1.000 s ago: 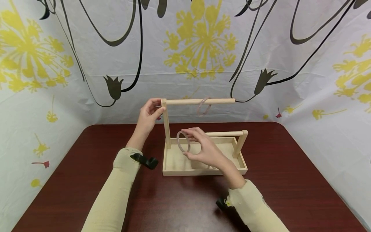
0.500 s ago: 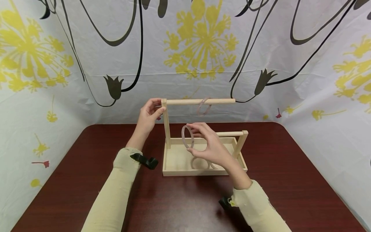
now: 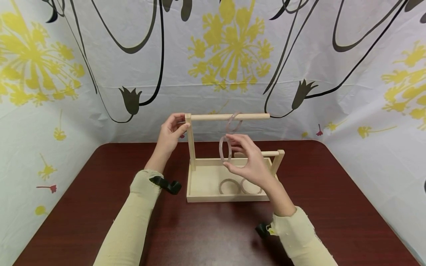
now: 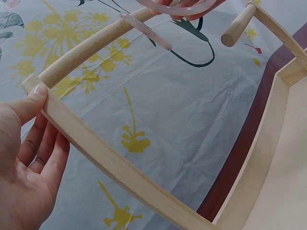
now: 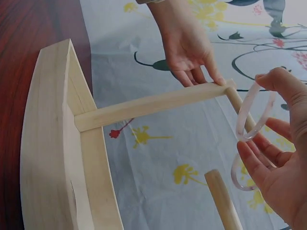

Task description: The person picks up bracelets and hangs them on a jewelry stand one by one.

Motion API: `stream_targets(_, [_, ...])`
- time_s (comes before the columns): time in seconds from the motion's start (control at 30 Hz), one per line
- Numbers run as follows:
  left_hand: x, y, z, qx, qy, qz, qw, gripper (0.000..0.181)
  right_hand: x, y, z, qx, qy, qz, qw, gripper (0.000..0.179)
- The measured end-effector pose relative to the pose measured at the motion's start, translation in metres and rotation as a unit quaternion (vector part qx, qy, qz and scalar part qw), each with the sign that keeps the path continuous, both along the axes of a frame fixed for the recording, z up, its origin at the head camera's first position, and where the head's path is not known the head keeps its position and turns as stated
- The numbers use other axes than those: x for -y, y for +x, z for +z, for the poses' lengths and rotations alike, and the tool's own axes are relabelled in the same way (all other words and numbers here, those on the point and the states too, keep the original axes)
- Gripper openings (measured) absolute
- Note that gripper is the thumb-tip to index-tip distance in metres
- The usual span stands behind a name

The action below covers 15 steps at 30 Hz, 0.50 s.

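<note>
A pale wooden bangle stand has a shallow tray (image 3: 206, 190), a tall post (image 3: 191, 144) and a long upper rod (image 3: 213, 117). My left hand (image 3: 169, 135) holds the top of that post between thumb and fingers. With thumb and fingertips my right hand (image 3: 251, 160) pinches a translucent pinkish bangle (image 3: 221, 149), upright in front of the stand and below the upper rod. Another bangle (image 3: 228, 125) hangs on this rod; in the right wrist view the hanging bangle (image 5: 235, 177) is partly behind my fingers. Two more bangles (image 3: 229, 180) lie in the tray.
A shorter post (image 3: 277, 162) at the tray's right carries a lower rod (image 3: 269, 153), partly hidden by my right hand. The upper rod's right end is free. The stand rests on a dark red-brown table (image 3: 199, 229), with a flowered cloth (image 3: 213, 96) behind.
My right hand has moved up and rightward with its bangle, towards the upper rod. Both bangles in the tray have come into view. My left hand stays on the post.
</note>
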State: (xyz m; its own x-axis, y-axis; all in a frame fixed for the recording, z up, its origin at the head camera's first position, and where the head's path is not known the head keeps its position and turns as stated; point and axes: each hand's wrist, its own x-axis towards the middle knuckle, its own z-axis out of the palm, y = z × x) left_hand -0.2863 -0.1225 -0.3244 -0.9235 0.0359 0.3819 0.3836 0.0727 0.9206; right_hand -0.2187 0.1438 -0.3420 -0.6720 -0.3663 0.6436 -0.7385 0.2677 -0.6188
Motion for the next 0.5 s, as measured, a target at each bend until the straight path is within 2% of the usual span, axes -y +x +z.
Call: stream_targets(0.5, [0.0,0.0,-0.001,0.0,0.005,0.0,1.0,0.036,-0.014,-0.002,0.005,-0.008,-0.037,-0.064,0.9972,0.074])
